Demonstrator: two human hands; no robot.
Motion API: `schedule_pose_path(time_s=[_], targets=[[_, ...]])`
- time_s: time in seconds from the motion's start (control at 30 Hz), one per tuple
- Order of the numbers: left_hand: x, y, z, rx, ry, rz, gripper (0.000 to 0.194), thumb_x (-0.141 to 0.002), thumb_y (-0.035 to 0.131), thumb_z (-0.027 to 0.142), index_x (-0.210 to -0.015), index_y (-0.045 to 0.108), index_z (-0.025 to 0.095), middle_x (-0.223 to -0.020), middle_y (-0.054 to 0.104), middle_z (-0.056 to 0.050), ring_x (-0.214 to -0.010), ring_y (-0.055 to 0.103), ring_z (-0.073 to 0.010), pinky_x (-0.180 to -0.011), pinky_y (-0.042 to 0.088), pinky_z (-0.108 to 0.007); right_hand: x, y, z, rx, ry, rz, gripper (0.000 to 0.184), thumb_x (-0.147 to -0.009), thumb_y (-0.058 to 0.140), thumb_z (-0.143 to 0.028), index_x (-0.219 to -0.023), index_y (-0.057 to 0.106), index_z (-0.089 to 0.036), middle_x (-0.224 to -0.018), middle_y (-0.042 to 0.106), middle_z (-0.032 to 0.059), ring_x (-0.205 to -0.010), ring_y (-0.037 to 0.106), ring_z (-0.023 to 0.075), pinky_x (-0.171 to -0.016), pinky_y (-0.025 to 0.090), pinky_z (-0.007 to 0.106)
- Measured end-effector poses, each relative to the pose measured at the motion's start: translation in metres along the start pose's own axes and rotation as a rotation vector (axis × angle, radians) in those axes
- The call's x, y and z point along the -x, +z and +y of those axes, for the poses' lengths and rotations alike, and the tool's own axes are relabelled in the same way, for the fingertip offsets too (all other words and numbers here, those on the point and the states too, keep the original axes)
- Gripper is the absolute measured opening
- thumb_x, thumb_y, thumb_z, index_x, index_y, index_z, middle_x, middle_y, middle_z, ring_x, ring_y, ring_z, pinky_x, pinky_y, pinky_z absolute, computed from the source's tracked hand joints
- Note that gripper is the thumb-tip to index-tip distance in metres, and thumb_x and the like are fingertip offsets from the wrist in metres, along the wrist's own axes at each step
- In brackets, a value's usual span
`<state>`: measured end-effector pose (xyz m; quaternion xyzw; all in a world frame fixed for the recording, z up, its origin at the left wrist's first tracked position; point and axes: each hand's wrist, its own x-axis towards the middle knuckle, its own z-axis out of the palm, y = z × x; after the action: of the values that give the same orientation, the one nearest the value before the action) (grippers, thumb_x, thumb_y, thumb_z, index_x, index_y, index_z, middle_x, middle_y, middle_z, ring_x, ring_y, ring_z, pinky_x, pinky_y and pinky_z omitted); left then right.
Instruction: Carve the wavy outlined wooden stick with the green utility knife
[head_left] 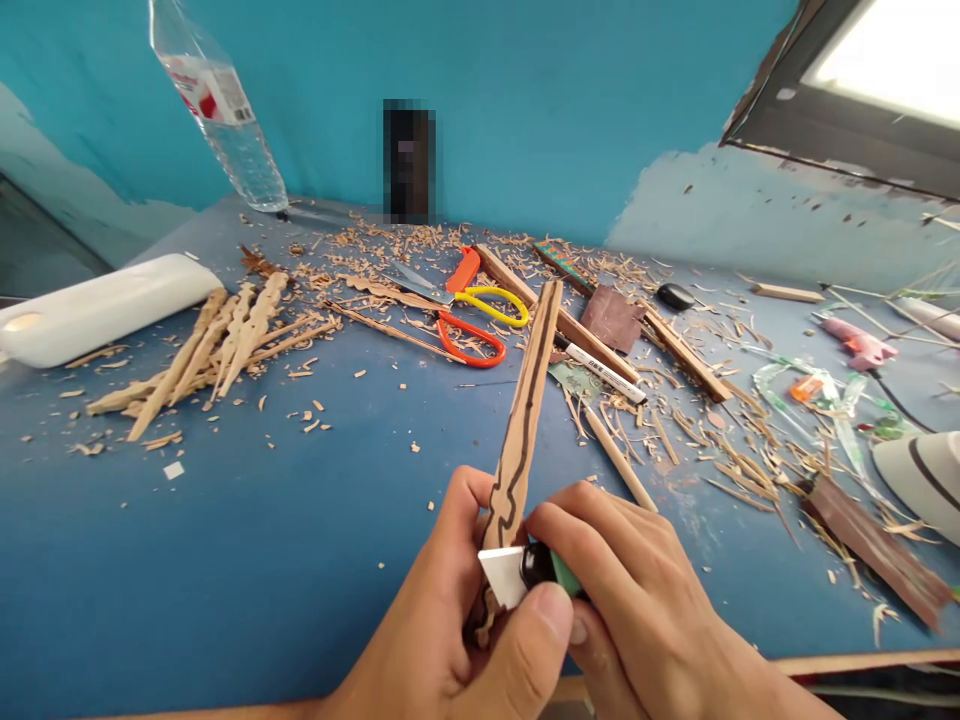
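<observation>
My left hand (469, 610) is closed around the lower end of a flat wooden strip (523, 420), which points up and away from me. Wavy black lines are drawn along the strip, and its lower edge is cut into curves. In my right hand (630, 580) is a carving knife (504, 574) with a short slanted blade, a black collar and a green handle. The blade lies across the strip near its lower end. My left thumb presses close by the knife's collar. Fingers hide most of the handle and part of the strip's bottom.
Carved wooden sticks (217, 340) lie piled at left beside a white case (112, 305). Scissors (450, 296), a marker (600, 370) and wood blocks lie ahead among shavings. A water bottle (232, 140) stands at back left, a pink glue gun (859, 342) at right.
</observation>
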<state>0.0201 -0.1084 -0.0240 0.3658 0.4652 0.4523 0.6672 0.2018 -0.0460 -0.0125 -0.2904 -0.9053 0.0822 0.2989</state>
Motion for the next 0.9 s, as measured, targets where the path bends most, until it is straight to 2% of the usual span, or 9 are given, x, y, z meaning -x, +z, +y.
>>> schedule_pose_path(time_s=[0.13,0.27,0.37,0.43,0.5,0.6,0.7,0.8,0.9], targets=[[-0.002,-0.002,-0.002,-0.086,0.075,-0.014,0.045,-0.102,0.068,0.073,-0.117,0.068,0.03,-0.092,0.068,-0.002,-0.075,0.064,-0.0147,-0.063,0.06,-0.02,0.0,-0.001,0.0,-0.016,0.009,-0.011,0.036,-0.123,0.024,-0.041,-0.124,0.054,-0.021,-0.085,0.062,-0.001,-0.067,0.057,0.0145,-0.064,0.048,0.027],[-0.004,0.002,0.003,-0.142,0.121,0.009,0.042,-0.101,0.069,0.069,-0.118,0.066,0.03,-0.086,0.068,-0.001,-0.07,0.063,-0.0161,-0.059,0.06,-0.022,0.004,0.002,0.0,0.038,0.019,0.042,0.035,-0.123,0.026,-0.039,-0.121,0.055,-0.02,-0.085,0.063,0.0,-0.067,0.057,0.0143,-0.062,0.047,0.027],[-0.007,0.006,0.007,-0.204,0.144,0.041,0.04,-0.1,0.072,0.064,-0.121,0.067,0.03,-0.084,0.069,-0.001,-0.073,0.065,-0.019,-0.067,0.063,-0.027,0.008,0.007,-0.001,0.165,0.012,0.082,0.034,-0.122,0.03,-0.039,-0.121,0.057,-0.018,-0.088,0.065,0.0034,-0.068,0.057,0.0164,-0.062,0.047,0.03],[-0.009,0.009,0.007,-0.206,0.157,0.085,0.037,-0.104,0.067,0.063,-0.119,0.067,0.029,-0.081,0.068,0.0,-0.071,0.064,-0.0184,-0.073,0.064,-0.028,0.009,0.011,-0.002,0.296,0.007,0.124,0.032,-0.121,0.034,-0.037,-0.122,0.059,-0.016,-0.09,0.066,0.0063,-0.071,0.058,0.0191,-0.063,0.047,0.032],[-0.01,0.011,0.006,-0.173,0.163,0.109,0.038,-0.108,0.061,0.065,-0.117,0.066,0.028,-0.08,0.066,0.001,-0.071,0.061,-0.0166,-0.074,0.061,-0.026,0.01,0.014,-0.002,0.4,0.012,0.149,0.03,-0.12,0.036,-0.034,-0.123,0.06,-0.016,-0.092,0.066,0.0078,-0.074,0.058,0.0211,-0.064,0.046,0.034],[-0.01,0.013,0.003,-0.1,0.147,0.093,0.04,-0.108,0.062,0.067,-0.116,0.064,0.027,-0.078,0.061,0.002,-0.073,0.056,-0.0143,-0.07,0.056,-0.02,0.011,0.015,-0.001,0.468,0.008,0.155,0.029,-0.119,0.037,-0.033,-0.123,0.061,-0.017,-0.092,0.067,0.0085,-0.075,0.059,0.0227,-0.065,0.047,0.035],[-0.006,0.013,0.004,0.016,0.091,0.063,0.04,-0.105,0.068,0.066,-0.119,0.061,0.029,-0.083,0.055,0.003,-0.073,0.053,-0.0117,-0.069,0.053,-0.016,0.01,0.009,0.002,0.338,-0.006,0.118,0.031,-0.121,0.033,-0.034,-0.123,0.059,-0.018,-0.091,0.067,0.0065,-0.072,0.06,0.0197,-0.063,0.048,0.032],[-0.003,0.013,0.008,0.124,0.039,0.025,0.048,-0.097,0.079,0.068,-0.123,0.061,0.033,-0.093,0.059,0.002,-0.081,0.056,-0.0118,-0.075,0.055,-0.015,0.008,-0.001,0.006,0.088,0.038,-0.009,0.033,-0.122,0.026,-0.039,-0.127,0.053,-0.02,-0.093,0.067,0.003,-0.07,0.062,0.014,-0.064,0.052,0.026],[-0.004,0.012,0.01,0.143,0.031,-0.008,0.052,-0.095,0.081,0.069,-0.126,0.062,0.033,-0.099,0.064,0.0,-0.088,0.062,-0.014,-0.084,0.06,-0.019,0.003,-0.01,0.011,-0.021,0.049,-0.07,0.029,-0.123,0.028,-0.04,-0.126,0.052,-0.024,-0.091,0.066,-0.0003,-0.071,0.065,0.0123,-0.063,0.051,0.023]])
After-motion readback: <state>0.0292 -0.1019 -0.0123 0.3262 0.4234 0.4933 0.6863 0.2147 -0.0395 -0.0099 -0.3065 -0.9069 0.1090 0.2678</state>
